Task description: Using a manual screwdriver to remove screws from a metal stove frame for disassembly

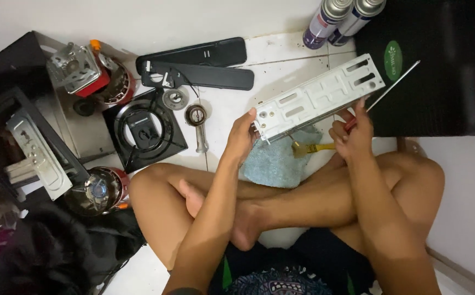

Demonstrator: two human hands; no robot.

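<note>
I sit cross-legged on a tiled floor. My left hand (242,136) grips the near end of a long white metal panel with slots (319,97), held tilted above the floor. My right hand (352,134) holds a screwdriver (385,93) by its red handle, its thin shaft pointing up and right past the panel's lower edge. Below the panel lie a pale blue cloth (278,161) and a small brush with a yellow handle (313,147).
Two spray cans (342,19) stand at the top beside a black case (445,65). Left of me lie two black plastic strips (199,65), a black square burner plate (145,131), a metal burner stem (198,125), red-and-chrome stove parts (92,71) and a dark metal frame (24,142).
</note>
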